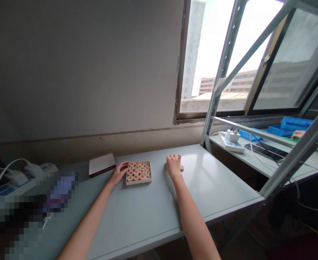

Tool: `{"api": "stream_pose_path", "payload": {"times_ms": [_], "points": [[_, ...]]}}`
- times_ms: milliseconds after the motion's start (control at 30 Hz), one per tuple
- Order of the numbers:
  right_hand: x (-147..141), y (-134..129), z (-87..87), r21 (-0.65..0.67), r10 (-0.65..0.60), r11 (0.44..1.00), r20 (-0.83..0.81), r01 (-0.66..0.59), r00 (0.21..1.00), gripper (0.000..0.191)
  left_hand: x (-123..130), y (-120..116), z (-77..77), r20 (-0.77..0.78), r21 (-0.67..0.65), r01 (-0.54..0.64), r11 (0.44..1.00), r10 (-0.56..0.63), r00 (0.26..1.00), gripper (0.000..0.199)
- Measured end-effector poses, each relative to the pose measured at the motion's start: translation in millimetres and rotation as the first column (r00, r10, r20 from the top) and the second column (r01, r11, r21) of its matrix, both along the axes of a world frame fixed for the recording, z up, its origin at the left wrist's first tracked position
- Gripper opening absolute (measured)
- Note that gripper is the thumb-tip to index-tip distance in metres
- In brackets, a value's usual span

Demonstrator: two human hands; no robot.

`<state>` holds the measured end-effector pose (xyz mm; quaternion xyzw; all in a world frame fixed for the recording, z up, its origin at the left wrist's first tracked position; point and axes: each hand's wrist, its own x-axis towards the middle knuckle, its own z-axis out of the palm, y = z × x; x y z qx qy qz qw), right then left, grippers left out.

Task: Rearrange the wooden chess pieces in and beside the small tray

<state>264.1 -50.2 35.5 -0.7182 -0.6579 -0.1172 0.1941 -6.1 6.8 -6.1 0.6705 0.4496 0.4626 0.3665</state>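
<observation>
You have one box (138, 182) of round pieces (142, 177), too small to count surely, near the middle of the grey table (148, 209); your left hand (118, 174), loosely half open, rests fingers at its left rim; your right hand (173, 165) curls palm-down, its contents hidden, so I cannot tell its grip; one loose disc (182, 168) shows beside it; one lid (101, 164) lies left; a plain wall (88, 72) and window (218, 72) stand behind.
</observation>
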Motion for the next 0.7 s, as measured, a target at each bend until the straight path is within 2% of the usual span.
{"api": "stream_pose_path", "payload": {"times_ms": [100, 167, 200, 233, 300, 367, 433, 533, 700], "points": [[-3.9, -2.3, 2.7, -0.005, -0.014, 1.000, -0.016, 0.014, 1.000, 0.028, 0.2, -0.2, 0.6, 0.001, -0.008, 0.004, 1.000, -0.004, 1.000, 0.040], [-16.8, -4.1, 6.0, 0.005, 0.055, 0.998, -0.021, -0.055, 0.998, 0.029, 0.2, -0.1, 0.6, 0.001, -0.007, 0.008, 1.000, -0.008, 1.000, 0.040], [-25.4, -5.1, 7.1, 0.003, 0.127, 0.992, -0.021, -0.127, 0.992, 0.029, 0.1, -0.1, 0.4, 0.002, -0.006, 0.010, 1.000, -0.009, 1.000, 0.039], [-34.7, -6.0, 7.5, -0.010, 0.231, 0.973, -0.032, -0.231, 0.972, 0.029, 0.0, 0.0, 0.0, 0.004, -0.005, 0.011, 1.000, -0.011, 1.000, 0.039], [-52.0, -7.5, 6.2, -0.056, 0.450, 0.889, -0.080, -0.455, 0.890, 0.029, -0.1, 0.1, -0.8, 0.009, -0.001, 0.013, 1.000, -0.013, 1.000, 0.038], [-63.9, -8.2, 3.0, -0.087, 0.579, 0.801, -0.138, -0.592, 0.804, 0.027, -0.2, 0.2, -1.7, 0.012, 0.005, 0.012, 1.000, -0.012, 1.000, 0.037], [-68.5, -7.8, 0.1, -0.084, 0.589, 0.791, -0.161, -0.606, 0.792, 0.021, -0.3, 0.2, -2.3, 0.015, 0.010, 0.011, 1.000, -0.011, 1.000, 0.036], [-65.9, -6.1, -0.4, -0.062, 0.548, 0.823, -0.171, -0.564, 0.819, 0.014, -0.2, 0.1, -2.4, 0.015, 0.016, 0.009, 1.000, -0.009, 1.000, 0.035], [-48.6, -4.8, 6.5, -0.058, 0.422, 0.898, -0.169, -0.437, 0.891, 0.016, 0.1, -0.5, -1.0, 0.000, 0.013, -0.002, 1.000, 0.002, 1.000, 0.035]]}}
